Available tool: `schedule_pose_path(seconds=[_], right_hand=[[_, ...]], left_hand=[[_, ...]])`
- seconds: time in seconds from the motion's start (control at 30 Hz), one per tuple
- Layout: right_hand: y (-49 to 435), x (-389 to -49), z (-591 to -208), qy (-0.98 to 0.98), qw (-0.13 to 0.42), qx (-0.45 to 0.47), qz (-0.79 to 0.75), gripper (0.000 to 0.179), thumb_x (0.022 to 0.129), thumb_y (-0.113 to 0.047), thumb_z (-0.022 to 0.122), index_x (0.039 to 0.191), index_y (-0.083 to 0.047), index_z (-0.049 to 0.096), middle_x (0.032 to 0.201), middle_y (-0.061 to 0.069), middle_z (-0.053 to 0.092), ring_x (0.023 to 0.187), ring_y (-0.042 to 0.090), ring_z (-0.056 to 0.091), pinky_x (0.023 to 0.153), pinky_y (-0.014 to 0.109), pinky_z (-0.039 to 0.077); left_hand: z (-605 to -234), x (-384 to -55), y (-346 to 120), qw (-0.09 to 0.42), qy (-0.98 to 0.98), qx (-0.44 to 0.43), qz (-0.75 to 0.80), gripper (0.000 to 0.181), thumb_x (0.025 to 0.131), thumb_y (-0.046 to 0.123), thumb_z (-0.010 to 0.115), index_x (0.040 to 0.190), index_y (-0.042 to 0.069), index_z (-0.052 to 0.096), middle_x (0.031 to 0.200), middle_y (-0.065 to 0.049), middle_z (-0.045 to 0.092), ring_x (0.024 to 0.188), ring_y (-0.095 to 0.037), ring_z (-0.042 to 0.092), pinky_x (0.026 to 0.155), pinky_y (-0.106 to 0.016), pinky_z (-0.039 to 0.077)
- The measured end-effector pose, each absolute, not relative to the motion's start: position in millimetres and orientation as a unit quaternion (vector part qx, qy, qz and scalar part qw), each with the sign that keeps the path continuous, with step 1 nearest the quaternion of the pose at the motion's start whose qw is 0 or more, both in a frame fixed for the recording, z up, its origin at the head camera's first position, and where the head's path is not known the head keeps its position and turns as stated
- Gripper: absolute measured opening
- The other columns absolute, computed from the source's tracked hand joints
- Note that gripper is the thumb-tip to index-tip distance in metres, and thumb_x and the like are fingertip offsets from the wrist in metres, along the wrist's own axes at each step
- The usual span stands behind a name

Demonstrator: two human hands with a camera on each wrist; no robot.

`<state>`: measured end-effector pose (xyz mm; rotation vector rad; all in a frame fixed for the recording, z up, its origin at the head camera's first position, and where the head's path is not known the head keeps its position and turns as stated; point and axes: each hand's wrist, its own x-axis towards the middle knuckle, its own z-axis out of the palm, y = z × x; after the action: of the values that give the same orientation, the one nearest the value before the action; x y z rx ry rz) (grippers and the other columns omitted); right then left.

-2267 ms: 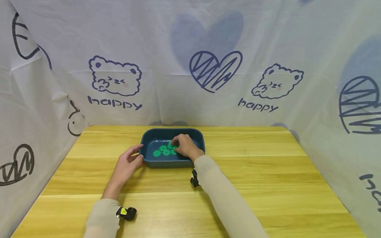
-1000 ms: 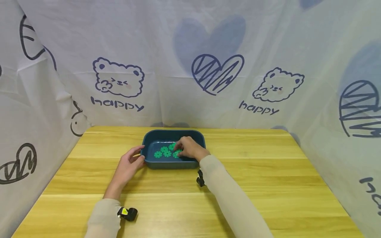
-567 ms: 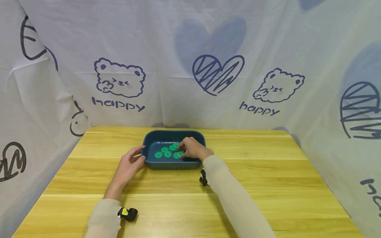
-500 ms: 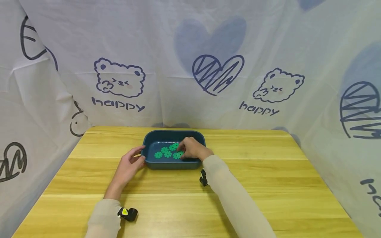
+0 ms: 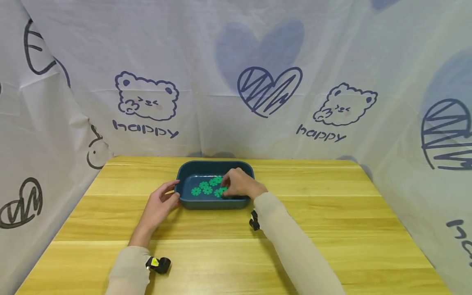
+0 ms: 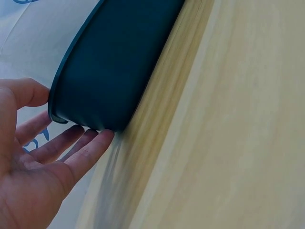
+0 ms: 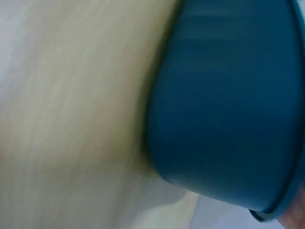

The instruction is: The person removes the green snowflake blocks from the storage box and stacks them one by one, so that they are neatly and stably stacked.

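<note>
A dark blue rectangular box (image 5: 215,205) sits near the table's back edge. Several green snowflake discs (image 5: 196,191) lie spread over its floor. My left hand (image 5: 156,207) holds the box's left end; in the left wrist view its thumb is at the rim and its other fingertips bear on the outer wall. My right hand (image 5: 237,183) reaches inside over the right half, fingers curled down and pinching at a green disc beside the front wall. Its fingertips are partly hidden. The right wrist view mostly catches the box's outer wall (image 7: 224,105), with a bit of hand at the lower right.
The box stands on a light wooden table (image 5: 313,229). White cloth (image 5: 206,49) with hearts, bears and lettering hangs behind and along both sides. Each sleeve carries a small black camera, such as the left wrist camera (image 5: 162,265).
My right hand has shifted a little to the right inside the box, and its fingers have drawn in. Disc positions near it have spread rightward. The left hand stays at the box's end.
</note>
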<state>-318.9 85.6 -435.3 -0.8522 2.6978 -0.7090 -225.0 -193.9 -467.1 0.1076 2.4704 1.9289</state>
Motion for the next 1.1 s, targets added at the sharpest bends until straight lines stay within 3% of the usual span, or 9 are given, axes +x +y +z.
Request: schedule_pose_path(seconds=[0.3,0.7,1.1], right_hand=[[100,-316,-422,0.895,0.087,-0.286,-0.332,0.023,0.084,-0.015,0.085,0.105,-0.008,0.079,0.096,0.005,0.076,0.081,0.010,0.066,0.076,0.021,0.058],[125,-301,-403,0.891,0.061,-0.274,-0.357,0.029,0.082,-0.018,0.085,0.108,-0.007,0.078,0.097,0.007,0.074,0.081,0.013,0.064,0.078,0.027,0.058],[170,-289,-397,0.894,0.031,-0.252,-0.369,0.025,0.080,-0.016,0.087,0.101,-0.005,0.079,0.090,0.007,0.076,0.077,0.015,0.065,0.069,0.028,0.059]], left_hand=[[-466,-224,-194,0.002,0.791,0.033,0.611,0.047,0.107,0.011,0.052,0.152,0.004,0.047,0.156,-0.025,0.046,0.134,-0.043,0.057,0.098,-0.033,0.060],[-467,-224,-194,0.002,0.789,0.034,0.613,0.047,0.107,0.012,0.053,0.152,0.004,0.047,0.155,-0.025,0.046,0.133,-0.044,0.057,0.099,-0.035,0.059],[-469,-226,-194,0.000,0.783,0.037,0.621,0.047,0.106,0.010,0.053,0.152,0.002,0.047,0.154,-0.026,0.047,0.134,-0.044,0.057,0.097,-0.030,0.060]])
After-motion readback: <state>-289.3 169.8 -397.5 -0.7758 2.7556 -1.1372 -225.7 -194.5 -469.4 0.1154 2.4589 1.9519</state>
